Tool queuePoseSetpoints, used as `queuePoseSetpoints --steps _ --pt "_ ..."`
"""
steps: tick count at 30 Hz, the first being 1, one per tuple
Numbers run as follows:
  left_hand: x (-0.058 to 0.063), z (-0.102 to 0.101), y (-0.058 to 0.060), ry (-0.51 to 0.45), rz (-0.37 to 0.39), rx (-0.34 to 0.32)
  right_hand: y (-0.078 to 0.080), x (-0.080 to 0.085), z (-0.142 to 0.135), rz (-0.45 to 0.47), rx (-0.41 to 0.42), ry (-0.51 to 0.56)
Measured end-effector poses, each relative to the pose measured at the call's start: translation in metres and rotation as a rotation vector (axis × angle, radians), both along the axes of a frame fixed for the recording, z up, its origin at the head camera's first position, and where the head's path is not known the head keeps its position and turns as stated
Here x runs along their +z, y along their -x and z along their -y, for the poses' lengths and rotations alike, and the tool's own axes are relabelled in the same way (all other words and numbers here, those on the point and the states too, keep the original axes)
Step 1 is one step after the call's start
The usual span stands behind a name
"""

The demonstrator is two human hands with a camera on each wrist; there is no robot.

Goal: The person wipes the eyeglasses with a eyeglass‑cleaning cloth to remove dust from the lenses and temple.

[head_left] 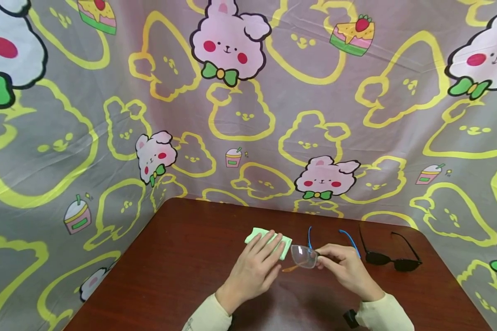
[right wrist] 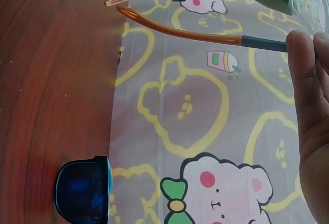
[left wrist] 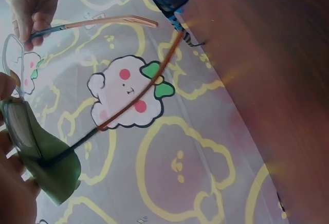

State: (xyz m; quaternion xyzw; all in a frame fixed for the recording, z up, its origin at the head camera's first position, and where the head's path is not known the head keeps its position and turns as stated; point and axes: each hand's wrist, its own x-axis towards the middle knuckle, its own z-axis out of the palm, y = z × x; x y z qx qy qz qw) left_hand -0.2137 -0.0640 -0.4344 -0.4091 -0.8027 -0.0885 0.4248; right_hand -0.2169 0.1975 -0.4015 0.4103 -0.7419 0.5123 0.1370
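Observation:
My left hand (head_left: 252,264) holds a light green cloth (head_left: 288,247) around one lens of a pair of clear-lensed eyeglasses (head_left: 304,256). In the left wrist view, the cloth (left wrist: 56,178) wraps that lens and hangs below it. My right hand (head_left: 348,269) pinches the glasses at the other lens's outer corner, by the hinge. Both temples are unfolded; the right wrist view shows a dark temple with an orange-brown tip (right wrist: 190,34). The bare lens shows between the hands, while the covered one is mostly hidden in the head view.
Black sunglasses (head_left: 378,257) lie unfolded on the dark red-brown table (head_left: 170,257), right of my right hand. Behind that hand lies another pair with blue temples (head_left: 349,241), partly hidden; its dark lens (right wrist: 82,190) shows in the right wrist view. A patterned curtain (head_left: 248,151) stands behind the table.

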Motion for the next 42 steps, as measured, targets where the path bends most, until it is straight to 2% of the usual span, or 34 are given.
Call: queuePoseSetpoints --steps 8,14,22,30,42 --pt "-0.002 -0.002 0.002 -0.02 0.014 0.023 0.001 0.001 -0.001 -0.016 -0.021 0.001" --pt "0.0 -0.009 0.002 0.024 -0.005 0.019 0.002 0.002 0.0 -0.058 -0.029 0.001" --pt "0.003 -0.016 0.002 0.072 -0.039 0.021 0.001 0.005 -0.002 -0.044 -0.044 -0.012" --pt "0.006 -0.023 -0.001 0.103 -0.025 0.005 0.001 0.009 0.001 -0.06 -0.035 -0.017" --pt "0.006 -0.027 -0.001 0.127 -0.049 -0.017 0.003 0.008 0.002 -0.044 -0.028 -0.027"
